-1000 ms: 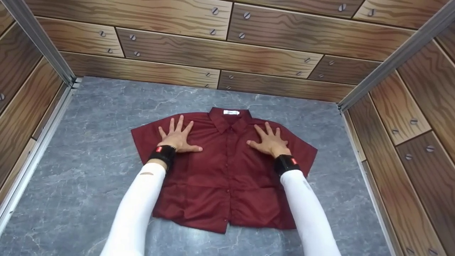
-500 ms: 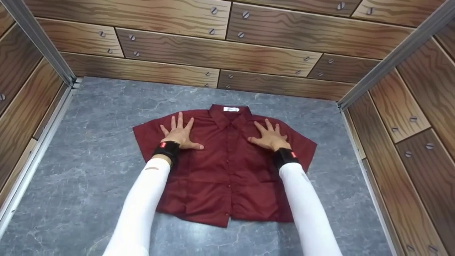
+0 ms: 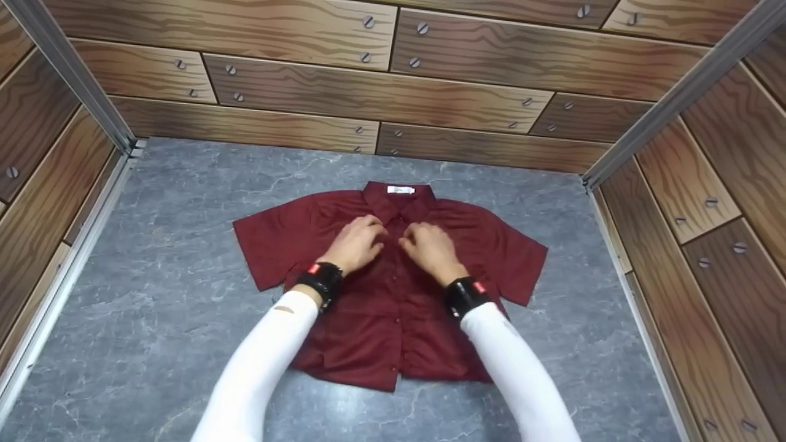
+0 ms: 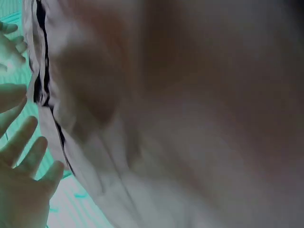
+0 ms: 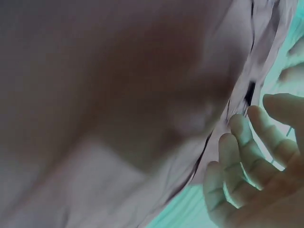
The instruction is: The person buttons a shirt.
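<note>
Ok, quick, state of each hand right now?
Left hand: open, holding nothing, over the shirt.
Right hand: open, holding nothing, also over the shirt.

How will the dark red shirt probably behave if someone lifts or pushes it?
The shirt would likely hang floppy when lifted, since its fabric shows soft creases. Its collar may keep its shape somewhat better, as its edges look crisp. Pushed, the shirt would probably bunch up rather than roll, because it lies spread out on the grey surface.
</note>
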The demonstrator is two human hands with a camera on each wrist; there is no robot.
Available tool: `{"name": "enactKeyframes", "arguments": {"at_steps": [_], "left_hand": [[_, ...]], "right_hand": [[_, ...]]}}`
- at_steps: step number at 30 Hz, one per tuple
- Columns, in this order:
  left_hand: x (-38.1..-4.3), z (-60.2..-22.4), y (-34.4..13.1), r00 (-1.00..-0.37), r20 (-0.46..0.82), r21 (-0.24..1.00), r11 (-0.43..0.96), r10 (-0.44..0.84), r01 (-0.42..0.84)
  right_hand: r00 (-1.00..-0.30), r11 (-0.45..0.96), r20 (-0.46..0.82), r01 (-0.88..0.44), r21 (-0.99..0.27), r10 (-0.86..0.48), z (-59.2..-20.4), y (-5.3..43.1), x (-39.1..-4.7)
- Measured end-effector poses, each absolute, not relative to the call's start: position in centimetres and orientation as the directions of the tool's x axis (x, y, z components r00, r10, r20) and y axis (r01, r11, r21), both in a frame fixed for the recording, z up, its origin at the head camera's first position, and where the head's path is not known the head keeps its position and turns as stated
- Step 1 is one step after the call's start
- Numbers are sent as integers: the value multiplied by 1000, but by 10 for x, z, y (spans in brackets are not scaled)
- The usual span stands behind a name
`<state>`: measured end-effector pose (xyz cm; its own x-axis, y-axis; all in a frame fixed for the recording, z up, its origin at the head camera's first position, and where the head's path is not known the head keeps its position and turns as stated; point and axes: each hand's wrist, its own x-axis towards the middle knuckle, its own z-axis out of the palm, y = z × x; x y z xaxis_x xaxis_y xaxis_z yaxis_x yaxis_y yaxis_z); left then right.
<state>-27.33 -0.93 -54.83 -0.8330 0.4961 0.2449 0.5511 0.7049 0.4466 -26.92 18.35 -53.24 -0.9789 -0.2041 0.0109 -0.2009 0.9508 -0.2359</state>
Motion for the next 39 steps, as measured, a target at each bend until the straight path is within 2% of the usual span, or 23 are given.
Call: {"name": "enactKeyframes", "arguments": {"at_steps": [4,7,13,19,29,39], "left_hand": [[-272,-553,-3,-883,123,466,759,453,455],[-270,-557,-3,-896,86,456,783,435,424],[-266,-562,-2,-876,155,381,790,457,480],[-266,-561,8,-875,212,345,804,436,484],[-268,-560,14,-892,171,383,806,418,451],[-272,-562,17,-877,210,356,801,433,481]], "right_hand": [[-982,950,-53,-163,-266,-184,-539,171,-266],[-985,957,-74,-135,-256,-158,-542,169,-265],[-986,962,-71,-131,-238,-152,-542,173,-265],[-985,959,-68,-140,-246,-161,-543,176,-266],[-980,982,-172,-70,-176,-100,-539,166,-270],[-980,952,-151,-82,-295,-132,-535,175,-272]]}}
